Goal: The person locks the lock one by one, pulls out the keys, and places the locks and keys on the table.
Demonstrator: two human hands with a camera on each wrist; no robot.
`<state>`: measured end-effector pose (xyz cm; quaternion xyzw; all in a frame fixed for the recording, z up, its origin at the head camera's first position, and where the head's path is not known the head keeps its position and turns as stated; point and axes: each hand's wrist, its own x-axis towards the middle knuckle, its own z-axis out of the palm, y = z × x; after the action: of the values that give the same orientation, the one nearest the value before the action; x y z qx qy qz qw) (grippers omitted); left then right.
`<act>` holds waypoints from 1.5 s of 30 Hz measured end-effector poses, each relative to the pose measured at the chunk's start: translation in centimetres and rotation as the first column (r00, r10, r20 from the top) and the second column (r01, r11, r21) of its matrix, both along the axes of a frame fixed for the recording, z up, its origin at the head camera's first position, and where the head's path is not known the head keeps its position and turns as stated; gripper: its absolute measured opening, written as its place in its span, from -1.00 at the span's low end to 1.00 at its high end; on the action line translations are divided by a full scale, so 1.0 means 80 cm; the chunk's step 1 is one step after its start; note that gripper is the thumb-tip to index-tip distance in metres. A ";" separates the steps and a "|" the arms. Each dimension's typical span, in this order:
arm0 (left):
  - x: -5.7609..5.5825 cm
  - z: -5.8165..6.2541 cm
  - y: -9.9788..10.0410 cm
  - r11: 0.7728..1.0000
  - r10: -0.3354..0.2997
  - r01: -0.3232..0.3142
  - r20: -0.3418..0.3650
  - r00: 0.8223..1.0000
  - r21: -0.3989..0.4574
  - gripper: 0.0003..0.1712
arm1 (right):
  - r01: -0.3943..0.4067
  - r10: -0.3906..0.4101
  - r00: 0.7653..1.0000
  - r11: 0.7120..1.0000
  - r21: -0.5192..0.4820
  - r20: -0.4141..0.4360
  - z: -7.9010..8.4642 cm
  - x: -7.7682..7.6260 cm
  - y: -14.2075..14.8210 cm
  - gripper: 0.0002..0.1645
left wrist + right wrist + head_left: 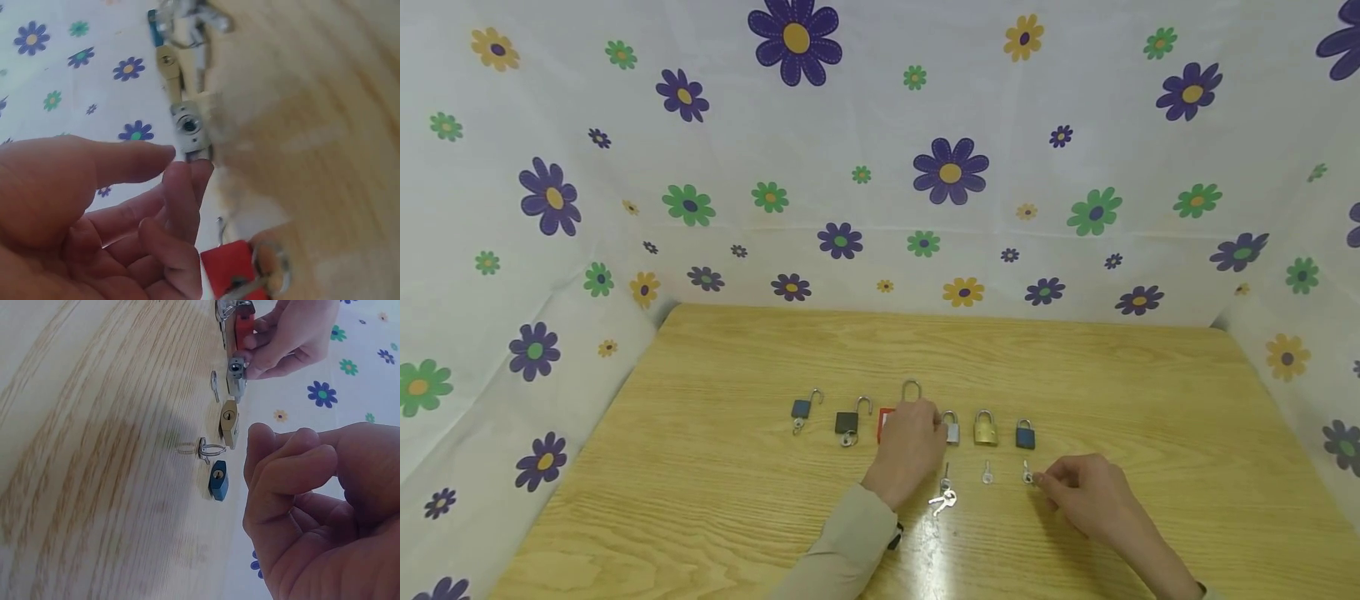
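Note:
My left hand (910, 446) reaches over the middle of the row of padlocks. Its thumb and index finger pinch at the end of a silver padlock (189, 125), whose keyhole faces the camera. Just beside those fingers is a red padlock (231, 269) with a key and ring in it. My right hand (1086, 496) hovers at the right with loosely curled fingers and nothing visible in them. Its fingertips are close to a small key (1027, 475), in front of a blue padlock (218, 480). A brass padlock (229, 422) stands between the blue and silver ones.
Left in the row, a blue padlock (801, 409) and a black padlock (846, 423) have raised shackles and keys. A bunch of keys (945, 498) and a single key (987, 473) lie on the wooden table (737, 533). Flowered cloth (865, 125) surrounds the table's back and sides.

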<state>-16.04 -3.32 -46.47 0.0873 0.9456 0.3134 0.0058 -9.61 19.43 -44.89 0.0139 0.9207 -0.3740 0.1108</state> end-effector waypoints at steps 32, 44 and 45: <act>0.001 0.005 -0.048 0.961 0.210 -0.209 -0.010 0.978 -0.183 -0.48 | -0.008 0.008 1.000 1.000 0.001 0.017 0.002 0.003 -0.001 -0.76; -0.014 0.002 -0.067 0.986 0.167 -0.164 0.153 0.974 -0.035 -0.46 | 0.001 -0.001 0.999 1.000 -0.011 0.032 -0.004 0.005 0.000 -0.76; -0.015 0.002 -0.068 0.986 0.164 -0.161 0.163 0.973 -0.031 -0.46 | 0.001 -0.001 0.999 1.000 -0.013 0.033 -0.004 0.005 0.000 -0.76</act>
<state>-17.22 -8.75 -46.32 -0.0168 0.9484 0.3109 0.0593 -9.17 19.46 -45.22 0.0197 0.9164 -0.3795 0.1259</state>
